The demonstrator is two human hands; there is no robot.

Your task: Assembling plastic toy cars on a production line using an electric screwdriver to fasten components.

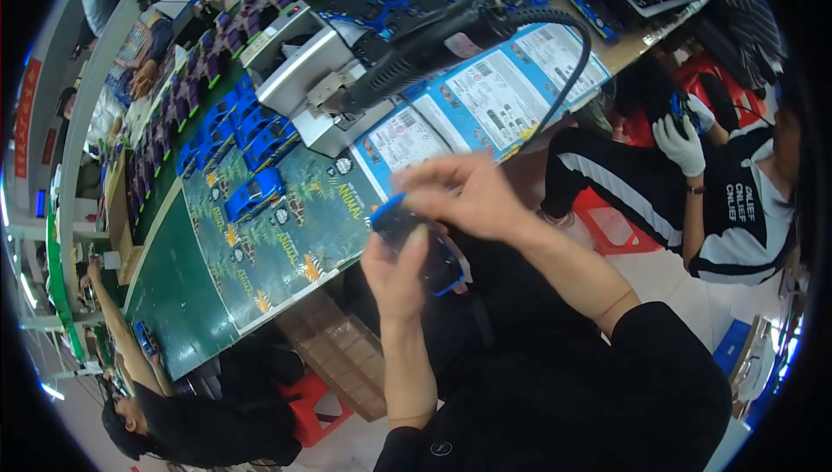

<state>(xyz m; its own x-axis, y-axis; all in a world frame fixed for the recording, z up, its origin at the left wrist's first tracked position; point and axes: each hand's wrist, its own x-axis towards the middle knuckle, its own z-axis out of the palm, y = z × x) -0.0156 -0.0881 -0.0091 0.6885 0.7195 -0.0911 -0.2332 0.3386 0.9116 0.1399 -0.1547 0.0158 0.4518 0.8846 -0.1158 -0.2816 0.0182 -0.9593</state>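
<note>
At the near left, a co-worker (208, 424) in a black top and dark cap sits by the green table (178, 277), with a small blue toy car (146, 339) at one hand; a red stool (321, 410) shows beside them. Farther off, a long row of purple pieces (178, 108) with green bases runs along the table. Right of that row, several blue toy cars (258, 134) stand close together, and a single blue car (254, 194) sits nearer on a printed animal sheet (299, 247). Next comes a silver metal fixture (308, 82), with a black corded tool (429, 52) reaching in to it from the right. In front of the table edge, the person's left hand (394, 277) grips a dark, blue-edged piece (442, 268), thumb across its face. The right hand (468, 195) is over the piece's far end, fingers bent and blurred; I cannot tell whether they grasp it. Blue-and-white printed sheets (485, 95) lie beyond. At the right, another co-worker sits with white-gloved hands (680, 143) around a small dark-and-blue item (679, 106).
</note>
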